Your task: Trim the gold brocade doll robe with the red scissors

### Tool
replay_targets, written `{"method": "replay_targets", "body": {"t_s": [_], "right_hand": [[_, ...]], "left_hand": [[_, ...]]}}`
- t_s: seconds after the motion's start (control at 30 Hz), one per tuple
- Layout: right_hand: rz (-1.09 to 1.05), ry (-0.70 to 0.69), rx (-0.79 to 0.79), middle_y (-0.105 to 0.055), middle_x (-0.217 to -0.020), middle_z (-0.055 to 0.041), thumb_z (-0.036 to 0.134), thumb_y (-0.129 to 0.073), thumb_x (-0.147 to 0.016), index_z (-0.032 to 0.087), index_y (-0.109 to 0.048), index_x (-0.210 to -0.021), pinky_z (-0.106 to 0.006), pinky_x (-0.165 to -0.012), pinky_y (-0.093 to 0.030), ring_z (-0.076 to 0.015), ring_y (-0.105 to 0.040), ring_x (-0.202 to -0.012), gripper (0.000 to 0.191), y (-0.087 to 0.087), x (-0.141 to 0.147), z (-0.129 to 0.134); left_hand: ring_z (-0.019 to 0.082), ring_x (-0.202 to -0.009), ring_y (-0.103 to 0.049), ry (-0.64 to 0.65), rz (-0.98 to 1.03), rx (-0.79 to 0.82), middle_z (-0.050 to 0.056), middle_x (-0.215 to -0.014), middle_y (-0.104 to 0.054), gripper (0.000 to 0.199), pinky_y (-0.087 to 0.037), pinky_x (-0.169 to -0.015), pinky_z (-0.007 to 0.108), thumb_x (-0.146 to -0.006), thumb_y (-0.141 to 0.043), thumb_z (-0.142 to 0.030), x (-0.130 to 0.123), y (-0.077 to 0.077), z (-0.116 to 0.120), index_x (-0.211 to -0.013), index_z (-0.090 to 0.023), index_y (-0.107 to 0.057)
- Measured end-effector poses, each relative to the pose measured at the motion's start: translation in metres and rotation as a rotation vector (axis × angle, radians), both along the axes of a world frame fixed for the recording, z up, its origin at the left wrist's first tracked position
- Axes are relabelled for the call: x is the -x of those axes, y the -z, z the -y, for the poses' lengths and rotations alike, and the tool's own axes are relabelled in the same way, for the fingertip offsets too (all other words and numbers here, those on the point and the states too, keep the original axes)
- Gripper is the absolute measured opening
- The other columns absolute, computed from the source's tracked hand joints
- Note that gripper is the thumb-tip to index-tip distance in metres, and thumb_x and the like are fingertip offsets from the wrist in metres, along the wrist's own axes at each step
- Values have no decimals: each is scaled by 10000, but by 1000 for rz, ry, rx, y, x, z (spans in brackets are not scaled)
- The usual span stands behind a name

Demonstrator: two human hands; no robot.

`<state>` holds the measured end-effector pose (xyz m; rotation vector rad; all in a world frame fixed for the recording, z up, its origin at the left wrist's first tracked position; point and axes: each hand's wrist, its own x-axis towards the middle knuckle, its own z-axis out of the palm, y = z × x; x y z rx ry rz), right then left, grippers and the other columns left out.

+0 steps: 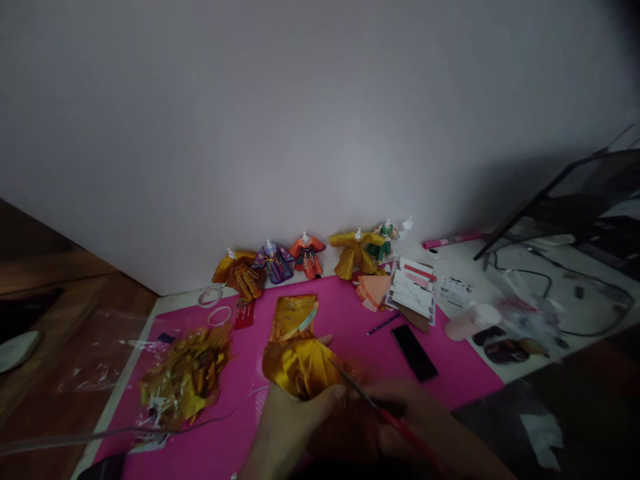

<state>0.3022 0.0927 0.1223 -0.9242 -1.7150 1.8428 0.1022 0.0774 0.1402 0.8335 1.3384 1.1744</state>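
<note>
Shiny gold fabric (300, 363) is bunched in my left hand (290, 420), the thumb pressed over its lower edge. A flatter gold piece with a pale strip (295, 317) lies just beyond, touching it. My right hand (415, 413) is closed around a red-handled tool (400, 427) with a long, thin metal end; its exact kind is unclear. The metal tip meets the right side of the gold fabric. More dark cloth hangs in shadow below both hands. Loose gold scraps (190, 373) lie in a heap to the left on the pink mat (240, 427).
Small dressed doll figures (307, 257) stand along the wall. A black phone (414, 352), a pen (383, 325), papers (413, 290) and a pale bottle (473, 321) lie to the right. Tape rings (219, 316) are at the left; a dark-framed screen (565, 193) stands far right.
</note>
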Motion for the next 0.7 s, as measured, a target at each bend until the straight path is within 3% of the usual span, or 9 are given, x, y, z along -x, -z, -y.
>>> {"method": "replay_targets", "body": {"t_s": [0.3, 0.5, 0.7], "right_hand": [[-21, -34, 52, -771, -918, -34, 453, -786, -806, 209, -790, -1077, -369, -848, -565, -249, -681, -871, 365, -3, 4, -1], [-13, -42, 27, -758, -908, -37, 507, -760, -816, 191, -789, -1053, -351, -788, -564, -247, -675, -845, 396, -5, 4, -2], [-21, -17, 22, -746, -826, -29, 525, -775, -795, 191, -787, -978, -361, -806, -564, -225, -659, -773, 382, 4, 2, -1]], "left_hand": [[245, -827, -761, -37, -25, -15, 68, -933, -808, 516, -614, -740, 337, -613, -787, -183, -3, -3, 0, -1127, -197, -740], [221, -810, -756, -12, -21, -15, 36, -908, -807, 534, -610, -724, 297, -610, -796, -165, -3, -2, 0, -1138, -201, -731], [229, -841, -768, 12, 13, -1, 57, -944, -820, 590, -617, -753, 313, -641, -777, -146, -3, -5, -1, -1223, -200, -696]]}}
